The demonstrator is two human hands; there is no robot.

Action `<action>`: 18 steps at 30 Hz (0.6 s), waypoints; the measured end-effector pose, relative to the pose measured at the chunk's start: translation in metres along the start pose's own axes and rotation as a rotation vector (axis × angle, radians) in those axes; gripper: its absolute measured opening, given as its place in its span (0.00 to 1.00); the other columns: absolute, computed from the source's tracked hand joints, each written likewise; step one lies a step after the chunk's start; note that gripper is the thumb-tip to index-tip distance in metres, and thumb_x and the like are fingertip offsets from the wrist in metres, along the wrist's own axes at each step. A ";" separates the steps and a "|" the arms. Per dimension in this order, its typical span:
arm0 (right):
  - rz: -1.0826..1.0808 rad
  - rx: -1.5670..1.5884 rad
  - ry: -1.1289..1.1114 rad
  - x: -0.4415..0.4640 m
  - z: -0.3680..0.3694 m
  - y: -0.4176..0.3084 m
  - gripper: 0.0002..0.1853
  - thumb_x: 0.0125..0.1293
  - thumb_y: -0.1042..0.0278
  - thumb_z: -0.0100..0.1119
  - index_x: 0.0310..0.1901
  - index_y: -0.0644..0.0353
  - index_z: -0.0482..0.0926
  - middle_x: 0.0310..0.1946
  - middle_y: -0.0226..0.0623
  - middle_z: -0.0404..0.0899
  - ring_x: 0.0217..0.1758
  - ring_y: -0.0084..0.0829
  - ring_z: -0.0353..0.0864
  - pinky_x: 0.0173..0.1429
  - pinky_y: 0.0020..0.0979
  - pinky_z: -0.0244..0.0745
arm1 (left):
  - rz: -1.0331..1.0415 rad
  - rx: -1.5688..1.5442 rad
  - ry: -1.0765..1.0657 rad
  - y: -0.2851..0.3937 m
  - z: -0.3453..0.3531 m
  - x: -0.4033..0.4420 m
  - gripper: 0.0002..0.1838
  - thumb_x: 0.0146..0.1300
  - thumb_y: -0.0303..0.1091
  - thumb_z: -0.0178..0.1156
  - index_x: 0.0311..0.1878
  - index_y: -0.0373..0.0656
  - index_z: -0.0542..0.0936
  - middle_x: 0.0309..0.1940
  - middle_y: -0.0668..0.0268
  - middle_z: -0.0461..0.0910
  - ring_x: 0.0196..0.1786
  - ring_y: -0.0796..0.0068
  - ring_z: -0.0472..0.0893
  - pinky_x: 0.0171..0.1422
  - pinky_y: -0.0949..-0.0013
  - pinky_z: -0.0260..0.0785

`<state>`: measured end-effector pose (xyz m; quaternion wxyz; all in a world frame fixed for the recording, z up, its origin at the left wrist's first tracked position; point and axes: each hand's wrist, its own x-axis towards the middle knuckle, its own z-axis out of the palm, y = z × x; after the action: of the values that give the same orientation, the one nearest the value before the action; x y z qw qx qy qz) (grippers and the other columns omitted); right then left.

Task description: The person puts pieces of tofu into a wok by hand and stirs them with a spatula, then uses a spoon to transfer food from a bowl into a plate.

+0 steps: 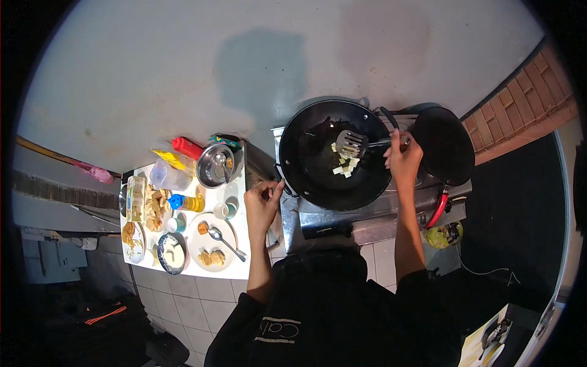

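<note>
A large black wok point(306, 168) sits on the stove, with several pale white cubes point(346, 169) gathered near its middle. My right hand point(403, 156) grips the handle of a slotted spatula point(351, 144), whose head rests over some of the cubes inside the wok. On the other side, my left hand point(264, 197) is closed with its fingertips at the wok's left loop handle point(285, 181); the fingers partly cover that handle.
To the right is a black frying pan point(443, 147) with a red handle point(438, 209) near it. A white table point(189, 183) at left bears a steel bowl point(215, 165), a plate point(202, 244) with a spoon point(226, 244), a blue-capped bottle point(186, 202) and a red bottle point(187, 148).
</note>
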<state>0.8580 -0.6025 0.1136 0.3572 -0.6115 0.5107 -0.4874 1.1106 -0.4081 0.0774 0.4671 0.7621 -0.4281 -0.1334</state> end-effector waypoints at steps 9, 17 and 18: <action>-0.431 -0.304 -0.089 -0.002 -0.004 -0.019 0.09 0.68 0.67 0.60 0.38 0.66 0.80 0.22 0.49 0.79 0.22 0.45 0.80 0.27 0.36 0.70 | -0.068 -0.037 -0.014 0.000 0.000 0.000 0.15 0.58 0.36 0.71 0.33 0.31 0.85 0.15 0.67 0.70 0.19 0.81 0.67 0.25 0.73 0.59; -0.144 -0.070 -0.260 -0.023 0.022 -0.007 0.07 0.68 0.70 0.60 0.38 0.67 0.79 0.18 0.38 0.78 0.19 0.21 0.74 0.26 0.27 0.67 | -0.030 -0.034 0.000 -0.003 0.001 0.002 0.15 0.59 0.36 0.71 0.33 0.30 0.84 0.15 0.67 0.70 0.20 0.82 0.67 0.25 0.74 0.58; -0.182 -0.056 -0.293 -0.026 0.023 -0.007 0.07 0.68 0.71 0.60 0.39 0.67 0.80 0.19 0.37 0.79 0.20 0.22 0.76 0.27 0.27 0.68 | -0.031 -0.028 -0.005 -0.004 0.001 0.002 0.15 0.59 0.36 0.71 0.33 0.30 0.84 0.15 0.67 0.70 0.20 0.83 0.67 0.25 0.74 0.58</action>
<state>0.8818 -0.5767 0.1077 0.3653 -0.7294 0.4091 -0.4089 1.1130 -0.4091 0.0739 0.4747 0.7616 -0.4152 -0.1487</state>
